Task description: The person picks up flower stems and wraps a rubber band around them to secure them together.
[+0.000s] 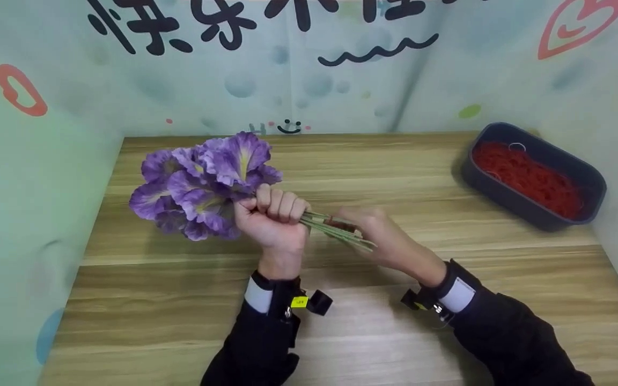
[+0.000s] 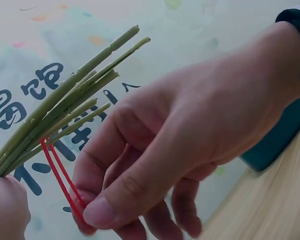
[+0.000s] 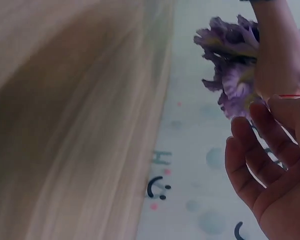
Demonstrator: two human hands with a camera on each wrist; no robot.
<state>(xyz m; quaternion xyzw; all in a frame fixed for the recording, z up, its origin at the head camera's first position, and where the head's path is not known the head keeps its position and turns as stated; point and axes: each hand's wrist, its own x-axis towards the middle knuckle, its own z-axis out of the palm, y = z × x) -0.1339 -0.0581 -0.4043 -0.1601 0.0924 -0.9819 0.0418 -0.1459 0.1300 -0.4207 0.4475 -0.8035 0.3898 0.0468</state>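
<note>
A bunch of purple artificial flowers (image 1: 201, 185) is held tilted above the table, blooms to the left. My left hand (image 1: 277, 214) grips the green stems (image 1: 336, 230) in a fist just below the blooms. In the left wrist view, a red rubber band (image 2: 60, 175) loops around part of the stems and is stretched taut. My right hand (image 1: 389, 236) pinches the band's other end between thumb and forefinger, its remaining fingers loosely bent. The stem ends (image 2: 135, 30) stick out past the band. In the right wrist view only a short red strip shows near the thumb.
A dark blue bin (image 1: 534, 214) of red rubber bands (image 1: 529, 179) stands at the table's back right. The wooden table (image 1: 180, 321) meets a printed backdrop (image 1: 341, 102) along its back edge. Small cameras are strapped on both wrists.
</note>
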